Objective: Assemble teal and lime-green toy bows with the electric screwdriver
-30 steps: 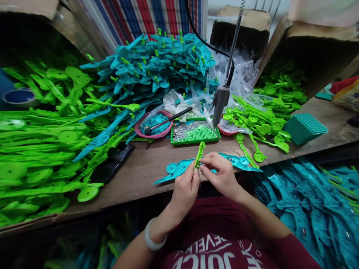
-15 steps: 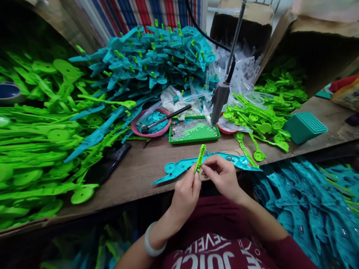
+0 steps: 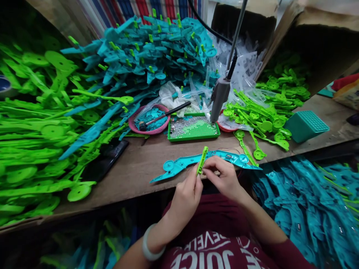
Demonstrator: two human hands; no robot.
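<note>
Pinched upright in my left hand (image 3: 188,194) is a short, narrow green plastic piece (image 3: 202,158). My right hand (image 3: 223,177) is closed at its lower end, thumb and finger pressed together; whatever they pinch is too small to make out. Behind both hands a long blue plastic shell half (image 3: 179,166) lies on the table edge, its hollow side up, with a small metal part near its right end. My right hand covers some of that shell.
A green tray (image 3: 193,138) of small metal screws stands beyond, beside a pink basket (image 3: 157,130) of blue pieces with a hammer across it. A grey electric screwdriver (image 3: 220,97) hangs over the tray. Green parts (image 3: 33,130) are heaped left, blue ones (image 3: 157,48) behind.
Both hands stay together at the green piece, which leans a little more to the right. The whole view has shifted slightly.
</note>
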